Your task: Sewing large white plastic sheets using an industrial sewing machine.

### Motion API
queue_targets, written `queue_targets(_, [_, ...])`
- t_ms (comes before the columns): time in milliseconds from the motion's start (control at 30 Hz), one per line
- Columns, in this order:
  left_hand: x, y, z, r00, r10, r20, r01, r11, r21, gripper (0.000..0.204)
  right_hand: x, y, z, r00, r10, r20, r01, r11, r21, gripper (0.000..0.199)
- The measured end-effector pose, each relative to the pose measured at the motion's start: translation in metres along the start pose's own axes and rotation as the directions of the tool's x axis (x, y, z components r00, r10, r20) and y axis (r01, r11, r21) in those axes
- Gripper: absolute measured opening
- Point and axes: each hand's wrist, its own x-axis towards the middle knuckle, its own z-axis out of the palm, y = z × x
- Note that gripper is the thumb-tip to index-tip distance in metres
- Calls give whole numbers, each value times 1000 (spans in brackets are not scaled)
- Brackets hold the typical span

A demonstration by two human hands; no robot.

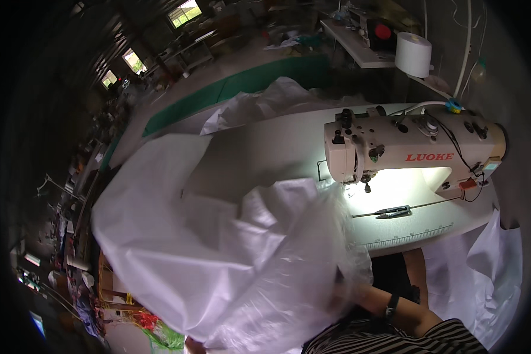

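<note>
At the left and centre of the frame a large white woven-plastic sheet (177,248) billows, blurred at its left edge, so it seems to be in motion. Over its right part lies a thin clear plastic film (304,265), bunched and crinkled, perhaps a liner for a sack; whether either forms a closed bag, or holds anything, cannot be told.

The left hand is not visible; it is probably under the sheet. The right hand (349,293) sits at lower centre, buried in the film, and its fingers are hidden, so whether it pinches or only presses the material cannot be told. A dark watch (392,306) sits on that wrist, above a striped sleeve (395,342).

To handle this well, the film and woven layer should be gathered evenly and kept flat, judging by the loose folds.

At upper right stands a cream industrial sewing machine (407,150) on a white table (265,147), with dark thread snips (395,211) under its lamp. A white thread cone (413,54) stands behind.
</note>
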Motion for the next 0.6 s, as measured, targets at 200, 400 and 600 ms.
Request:
queue_targets(200, [-5,279,-183,495,31,-869,-106,994,-25,34,-18,-29,2,999,-43,26,48,975,-217,42])
queue_targets(400, [152,417,-139,756,572,-319,-622,779,-76,66,-18,-53,44,994,-107,24,108,913,-394,42])
queue_targets(600, [281,357,-85,795,460,-395,-452,884,120,66,-142,-10,11,990,-132,44,132,792,-595,44])
